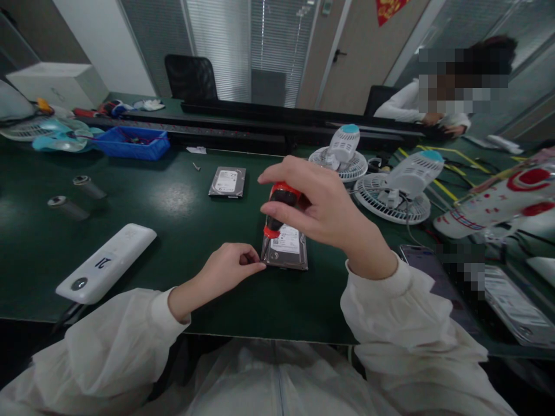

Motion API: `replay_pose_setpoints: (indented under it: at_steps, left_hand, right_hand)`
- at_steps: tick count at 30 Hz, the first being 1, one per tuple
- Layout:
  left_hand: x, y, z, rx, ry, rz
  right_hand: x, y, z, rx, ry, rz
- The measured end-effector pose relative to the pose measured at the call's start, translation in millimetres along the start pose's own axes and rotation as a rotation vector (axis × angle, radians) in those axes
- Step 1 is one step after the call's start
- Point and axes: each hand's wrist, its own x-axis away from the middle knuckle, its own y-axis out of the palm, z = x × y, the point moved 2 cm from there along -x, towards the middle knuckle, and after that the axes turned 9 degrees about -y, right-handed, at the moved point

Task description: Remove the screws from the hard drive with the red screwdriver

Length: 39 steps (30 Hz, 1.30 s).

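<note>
My right hand (321, 202) is closed round the red and black handle of a screwdriver (274, 223), which stands steeply tilted. Its tip comes down at the near left corner of a hard drive (290, 258) lying flat, label side up. At that same corner are the thumb and curled fingers of my left hand (228, 267), closed in a pinch beside the screwdriver tip. Whatever is between those fingertips is too small or hidden to make out. My right hand hides the far part of this drive. A second hard drive (227, 182) lies farther back, to the left.
Left on the green table (182, 254) are a white power bank (108, 260), two metal cylinders (69, 208) and a blue tray (132, 144). Right are two white fans (392, 196), a white-and-red bottle (489, 202) and a phone (427, 266). A person (403, 104) sits across.
</note>
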Motion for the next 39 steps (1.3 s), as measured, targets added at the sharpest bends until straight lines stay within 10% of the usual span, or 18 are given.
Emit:
replay_pose_setpoints:
  at_steps: [39]
  left_hand:
    - [-1.4, 0.7, -1.9, -0.001, -0.006, 0.007]
  right_hand:
    - [0.9, -3.1, 3.9, -0.123, -0.090, 0.007]
